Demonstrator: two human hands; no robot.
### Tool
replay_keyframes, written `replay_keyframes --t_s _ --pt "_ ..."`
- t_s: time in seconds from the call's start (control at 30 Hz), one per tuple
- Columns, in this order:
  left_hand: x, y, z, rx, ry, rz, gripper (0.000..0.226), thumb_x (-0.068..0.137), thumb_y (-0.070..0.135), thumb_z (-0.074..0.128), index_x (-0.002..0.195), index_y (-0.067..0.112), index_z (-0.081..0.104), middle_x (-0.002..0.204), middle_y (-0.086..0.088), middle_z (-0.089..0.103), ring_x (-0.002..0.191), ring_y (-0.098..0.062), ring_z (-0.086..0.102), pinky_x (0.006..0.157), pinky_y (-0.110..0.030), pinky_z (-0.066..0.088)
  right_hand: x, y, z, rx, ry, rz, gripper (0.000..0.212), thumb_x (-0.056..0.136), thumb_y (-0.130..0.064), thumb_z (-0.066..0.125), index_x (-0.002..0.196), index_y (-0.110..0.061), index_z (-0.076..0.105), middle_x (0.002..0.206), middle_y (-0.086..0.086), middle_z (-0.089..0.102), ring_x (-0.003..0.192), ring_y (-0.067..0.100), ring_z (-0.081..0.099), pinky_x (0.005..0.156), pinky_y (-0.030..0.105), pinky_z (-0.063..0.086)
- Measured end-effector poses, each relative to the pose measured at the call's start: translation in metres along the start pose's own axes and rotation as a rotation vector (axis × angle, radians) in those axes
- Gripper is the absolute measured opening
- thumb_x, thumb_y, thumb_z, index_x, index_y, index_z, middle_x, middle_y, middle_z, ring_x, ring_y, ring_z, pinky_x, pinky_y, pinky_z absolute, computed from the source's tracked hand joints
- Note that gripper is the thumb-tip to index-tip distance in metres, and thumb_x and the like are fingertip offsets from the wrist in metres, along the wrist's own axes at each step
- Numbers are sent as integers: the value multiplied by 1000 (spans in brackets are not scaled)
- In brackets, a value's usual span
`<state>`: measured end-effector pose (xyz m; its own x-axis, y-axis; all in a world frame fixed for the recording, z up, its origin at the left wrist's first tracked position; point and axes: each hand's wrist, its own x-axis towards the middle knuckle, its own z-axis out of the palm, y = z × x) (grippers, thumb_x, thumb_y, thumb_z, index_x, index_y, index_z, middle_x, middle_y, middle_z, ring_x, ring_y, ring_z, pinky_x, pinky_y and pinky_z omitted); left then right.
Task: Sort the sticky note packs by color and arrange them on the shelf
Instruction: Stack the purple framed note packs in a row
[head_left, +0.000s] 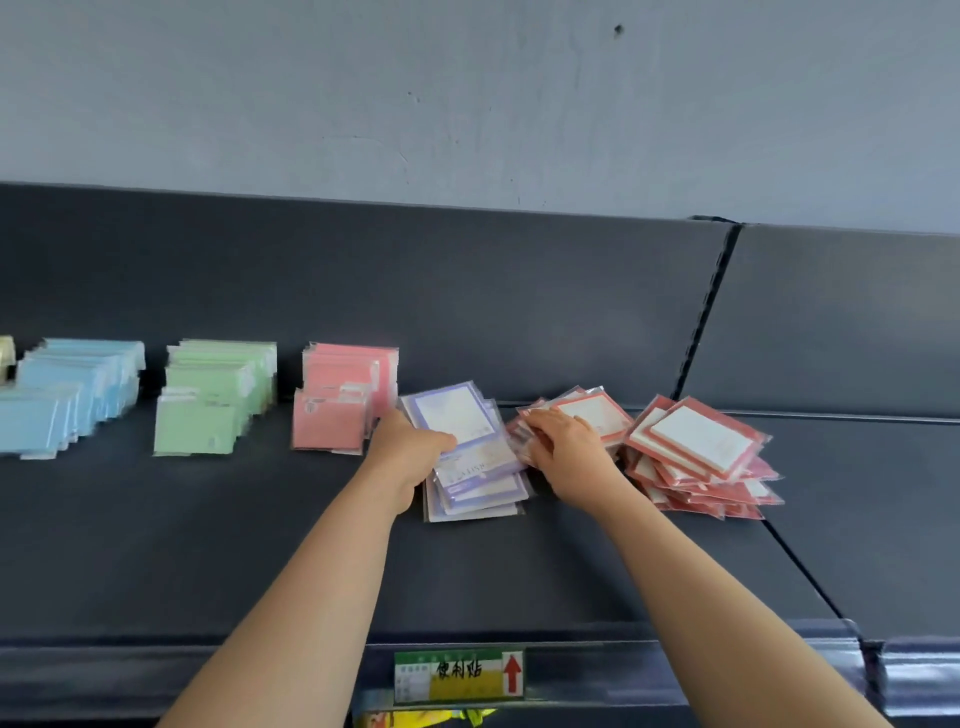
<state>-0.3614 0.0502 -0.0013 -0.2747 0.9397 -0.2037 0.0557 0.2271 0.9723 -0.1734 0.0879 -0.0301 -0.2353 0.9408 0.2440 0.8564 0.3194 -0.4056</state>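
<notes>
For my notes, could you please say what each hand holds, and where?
Left hand grips purple packs at their left edge; right hand rests on red packs, grip unclear.

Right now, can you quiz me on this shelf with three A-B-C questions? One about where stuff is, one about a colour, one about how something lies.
1. Which packs stand between the blue packs and the pink packs? A) green B) orange C) black
2. What colour border do the packs in the left hand have? A) orange B) purple C) black
3. How do the red-bordered packs at the far right lie? A) in an upright row B) hanging on hooks C) in a loose, fanned heap

Answers: 1 A, the green packs stand right between them. 2 B, its thumb lies on purple-bordered packs. 3 C, they overlap at different angles.
</notes>
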Motion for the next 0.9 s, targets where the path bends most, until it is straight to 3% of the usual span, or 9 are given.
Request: replay_keyframes --t_s 0.07,0.2,0.33,0.43,0.5,0.57,0.67,0.8,0.9 --pt "-2 -1 -4 -42 -19 15 31 81 -6 65 102 16 60 109 -9 69 96 -27 68 90 -48 54 1 6 -1 -16 2 -1 43 94 -15 51 137 -13 50 139 6 53 129 24 45 112 31 27" --pt "-11 -3 -8 -74 -53 68 38 88 -11 57 91 26 55 109 -5 67 101 -25 65 93 -46 53 1 12 -4 -66 4 -16 43 95 -12 48 138 -14 48 142 4 50 131 21 42 111 29 23" --pt "-18 -6 -12 -112 -96 104 41 90 -12 54 95 29 53 106 0 65 103 -22 63 92 -43 53 1 9 -7 -63 -9 -11 41 95 -10 45 136 -11 51 144 7 46 134 24 39 113 31 23" --pt "-21 -5 -13 -143 -105 147 38 90 -13 52 101 24 55 105 1 65 98 -17 64 83 -34 54 -8 -13 -14 186 81 -9 38 100 -20 43 134 -5 51 139 8 51 127 22 45 103 22 30" --pt "-22 -6 -14 -176 -121 180 38 89 -13 52 114 15 57 113 -6 67 101 -20 66 83 -34 54 -18 -33 -17 470 25 40 42 99 -28 47 137 -9 47 124 -2 58 108 11 53 90 18 35" --pt "-22 -7 -14 -186 -157 233 47 87 -15 50 123 13 56 117 -7 68 104 -21 67 84 -35 55 -24 -45 -13 673 -57 77 44 94 -30 57 134 -15 47 116 -11 61 102 9 58 87 22 43" --pt "-21 -9 -16 -129 -233 293 55 83 -15 52 127 18 54 118 -3 68 108 -17 65 86 -33 54 -26 -46 -4 644 -82 102 29 86 -19 67 112 -13 56 98 -9 65 90 10 63 73 20 50" --pt "-16 -10 -25 -47 -245 331 59 84 -2 65 132 25 43 121 5 64 113 -10 61 97 -32 48 -32 -46 1 756 -81 147 37 81 -11 70 113 -15 52 106 -1 67 96 16 66 85 36 55" --pt "-13 -13 -27 108 -223 341 60 84 3 65 128 30 35 120 8 62 111 -10 60 100 -38 48 -39 -45 6 873 -156 178 42 82 -9 70 116 -21 47 112 -2 66 100 13 67 88 37 56"
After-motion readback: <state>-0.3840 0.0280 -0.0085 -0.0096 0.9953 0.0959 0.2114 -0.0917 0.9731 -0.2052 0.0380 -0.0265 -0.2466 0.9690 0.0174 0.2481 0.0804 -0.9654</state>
